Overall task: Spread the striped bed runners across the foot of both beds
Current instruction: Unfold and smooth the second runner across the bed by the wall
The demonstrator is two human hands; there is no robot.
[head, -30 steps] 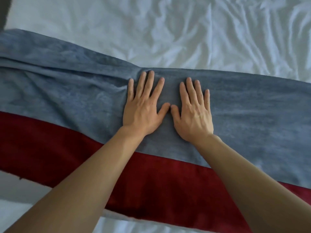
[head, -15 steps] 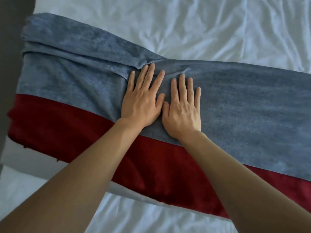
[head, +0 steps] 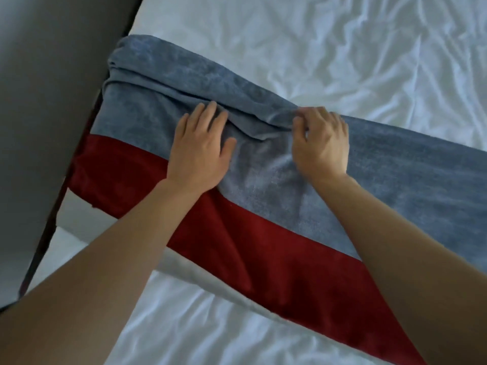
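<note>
The person is now working on a fold in the soft blue-grey and dark red striped bed runner (head: 263,196), which is lying across the white wrinkled bed sheet (head: 342,48) from the upper left of the frame down to the right edge. Half a second ago both hands were lying flat and close together on the blue-grey stripe, with all fingers straight. Now they are standing apart. The left hand (head: 200,151) is still resting on the cloth in the middle of the frame, its fingers loosely spread, and their tips are reaching under the edge of the fold. The right hand (head: 320,142) has curled its fingers, and its grip is pinching the ridge of the fold right of centre.

This change probably means that the smoothing by flat palms was not enough. The far edge of the runner is doubled over itself, from the upper left corner to the right hand, so the runner is not yet fully spread. The person is likely preparing to pull this fold open toward the top of the frame.

The fold is lying directly between the two hands and is touching both. A dark grey floor (head: 52,75) is showing at the left, beside the bed.
</note>
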